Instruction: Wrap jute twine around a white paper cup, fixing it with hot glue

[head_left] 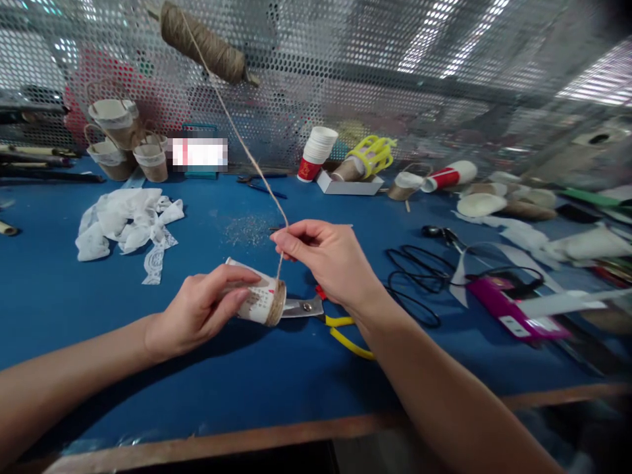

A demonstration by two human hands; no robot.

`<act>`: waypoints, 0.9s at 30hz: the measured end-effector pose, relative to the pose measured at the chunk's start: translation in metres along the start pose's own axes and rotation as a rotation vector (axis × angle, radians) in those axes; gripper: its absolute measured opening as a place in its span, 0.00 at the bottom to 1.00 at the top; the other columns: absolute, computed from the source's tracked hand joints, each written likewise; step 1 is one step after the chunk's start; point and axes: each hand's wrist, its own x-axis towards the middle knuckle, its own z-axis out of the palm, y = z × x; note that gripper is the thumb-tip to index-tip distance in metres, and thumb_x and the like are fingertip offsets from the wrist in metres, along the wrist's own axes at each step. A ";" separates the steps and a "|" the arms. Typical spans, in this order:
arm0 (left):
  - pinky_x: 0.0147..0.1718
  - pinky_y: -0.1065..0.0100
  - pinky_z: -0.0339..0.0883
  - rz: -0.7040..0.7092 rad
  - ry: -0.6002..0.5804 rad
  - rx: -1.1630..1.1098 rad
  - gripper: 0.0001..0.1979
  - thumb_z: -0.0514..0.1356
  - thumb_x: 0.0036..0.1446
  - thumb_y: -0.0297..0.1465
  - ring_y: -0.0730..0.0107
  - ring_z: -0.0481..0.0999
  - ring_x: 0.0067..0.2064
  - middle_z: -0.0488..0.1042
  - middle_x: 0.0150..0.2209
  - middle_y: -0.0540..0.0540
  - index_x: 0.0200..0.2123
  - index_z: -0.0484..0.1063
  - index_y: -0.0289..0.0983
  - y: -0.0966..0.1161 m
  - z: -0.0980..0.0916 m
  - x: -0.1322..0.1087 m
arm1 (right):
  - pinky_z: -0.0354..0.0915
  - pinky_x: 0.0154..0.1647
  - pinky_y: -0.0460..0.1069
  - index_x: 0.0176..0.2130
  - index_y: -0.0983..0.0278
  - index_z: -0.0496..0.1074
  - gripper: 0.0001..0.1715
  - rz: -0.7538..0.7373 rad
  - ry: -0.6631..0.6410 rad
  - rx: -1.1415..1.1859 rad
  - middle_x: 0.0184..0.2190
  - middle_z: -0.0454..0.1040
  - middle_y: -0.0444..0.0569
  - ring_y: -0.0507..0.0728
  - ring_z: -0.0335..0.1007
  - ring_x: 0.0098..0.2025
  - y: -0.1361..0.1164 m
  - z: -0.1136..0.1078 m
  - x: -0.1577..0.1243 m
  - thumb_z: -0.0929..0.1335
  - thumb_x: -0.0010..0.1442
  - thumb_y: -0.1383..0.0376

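Observation:
A white printed paper cup [257, 304] lies on its side in my left hand [200, 306], whose fingers and thumb grip it. Brown twine [277, 304] is wound in a band round the cup's end that faces right. From that band the twine rises to my right hand [320, 253], where thumb and fingers pinch it. The strand runs on up to a twine spool [202, 43] on a rod against the perforated metal screen. Scissors [306, 307] with yellow handles lie just right of the cup, partly hidden behind my right wrist.
White lace [123, 220] is heaped at the left, below several twine-wrapped cups [151, 161]. Stacked paper cups [316, 153] and a white box [350, 183] stand at the back. Black cable [415, 280] and a purple device [513, 309] lie at the right on the blue table [207, 401].

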 end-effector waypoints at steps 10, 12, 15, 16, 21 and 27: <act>0.22 0.78 0.65 0.127 0.050 0.069 0.09 0.50 0.56 0.23 0.77 0.72 0.25 0.74 0.29 0.47 0.40 0.64 0.36 0.003 -0.004 -0.003 | 0.61 0.25 0.43 0.25 0.66 0.71 0.09 0.100 -0.081 0.061 0.21 0.71 0.42 0.46 0.62 0.23 0.008 0.000 -0.001 0.69 0.49 0.61; 0.23 0.77 0.65 0.153 0.048 0.082 0.09 0.50 0.56 0.23 0.78 0.71 0.24 0.74 0.28 0.47 0.40 0.64 0.35 0.004 -0.004 -0.002 | 0.60 0.25 0.43 0.25 0.66 0.71 0.09 0.105 -0.092 0.066 0.21 0.71 0.42 0.46 0.62 0.23 0.010 0.001 -0.001 0.69 0.48 0.61; 0.23 0.77 0.66 0.184 0.043 0.094 0.09 0.49 0.56 0.23 0.78 0.71 0.23 0.74 0.26 0.48 0.39 0.65 0.35 0.005 -0.005 -0.001 | 0.60 0.25 0.43 0.25 0.66 0.71 0.07 0.120 -0.116 0.059 0.20 0.70 0.41 0.46 0.62 0.23 0.009 0.003 -0.002 0.69 0.48 0.63; 0.23 0.77 0.66 0.192 0.047 0.098 0.08 0.49 0.56 0.23 0.78 0.71 0.23 0.74 0.25 0.49 0.39 0.65 0.35 0.006 -0.005 -0.001 | 0.60 0.25 0.43 0.25 0.66 0.71 0.07 0.126 -0.122 0.057 0.20 0.70 0.41 0.46 0.62 0.23 0.009 0.003 -0.003 0.69 0.48 0.64; 0.22 0.77 0.66 0.240 0.067 0.132 0.07 0.49 0.58 0.25 0.78 0.70 0.21 0.73 0.23 0.50 0.38 0.65 0.35 0.006 -0.006 -0.001 | 0.58 0.24 0.44 0.26 0.67 0.70 0.05 0.161 -0.173 0.053 0.20 0.69 0.41 0.47 0.61 0.23 0.007 0.006 -0.005 0.69 0.47 0.66; 0.20 0.78 0.65 0.300 0.084 0.151 0.07 0.48 0.58 0.26 0.78 0.68 0.21 0.70 0.21 0.51 0.37 0.65 0.34 0.010 -0.010 0.003 | 0.56 0.24 0.44 0.26 0.67 0.68 0.12 0.159 -0.254 -0.002 0.22 0.66 0.42 0.48 0.58 0.24 0.009 0.010 -0.009 0.66 0.51 0.59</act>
